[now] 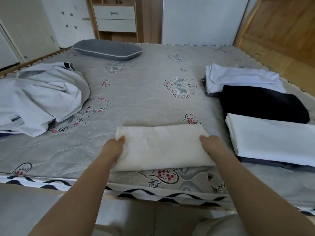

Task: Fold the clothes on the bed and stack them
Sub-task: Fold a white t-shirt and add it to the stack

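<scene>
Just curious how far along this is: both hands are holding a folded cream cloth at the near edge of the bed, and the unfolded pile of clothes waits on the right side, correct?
Not quite. The head view shows the unfolded pile on the left side of the bed; folded items lie on the right. The rest holds: the left hand and right hand hold the folded cream cloth at the near edge.

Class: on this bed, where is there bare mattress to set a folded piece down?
Bare: the middle, between the unfolded heap and the black garment, up to the pillow. Crowded: the right edge, with the folded white piles.
</scene>
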